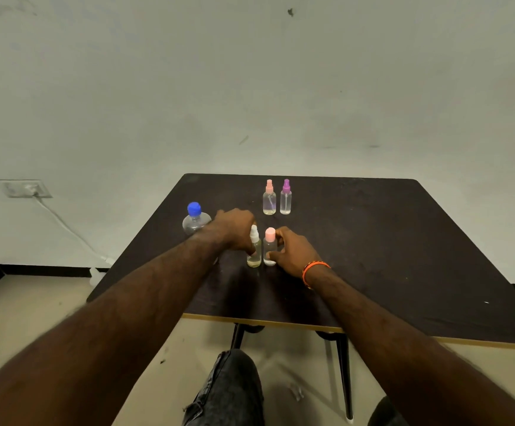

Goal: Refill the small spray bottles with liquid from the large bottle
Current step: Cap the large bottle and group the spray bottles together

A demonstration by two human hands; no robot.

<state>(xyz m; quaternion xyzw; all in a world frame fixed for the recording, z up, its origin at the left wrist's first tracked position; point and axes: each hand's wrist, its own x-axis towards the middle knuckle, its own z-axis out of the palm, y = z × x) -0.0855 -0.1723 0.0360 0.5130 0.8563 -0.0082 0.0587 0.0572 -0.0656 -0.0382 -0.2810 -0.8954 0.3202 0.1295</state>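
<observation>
A dark table point(388, 241) w/ a pale front edge fills the centre of our view, set against a scuffed grey wall point(250, 72); we look down over both forearms toward it. At the table's far-left edge stands the large bottle point(195, 221), clear plastic, blue cap on, upright and partly hidden behind the left wrist. The left hand point(234, 229) curls round the white-topped spray bottle point(254, 247), which holds a yellowish liquid low in its body and stands upright on the tabletop. Just beside it, touching or nearly so, stands the pink-capped spray bottle point(270, 247); the right hand point(293, 252) grips it, thumb at the base & fingers near the cap. An orange wristband point(314, 270) circles the right wrist. Further back, approx. mid-table, two more small bottles stand side by side, well apart from the hands: a pink-nozzle spray bottle point(269, 198) on the left and a purple-nozzle spray bottle point(285, 197) on the right, both upright w/ clear bodies. On the wall at left, a wall socket point(27, 188) carries a white cable point(65, 229) running down toward the floor.
</observation>
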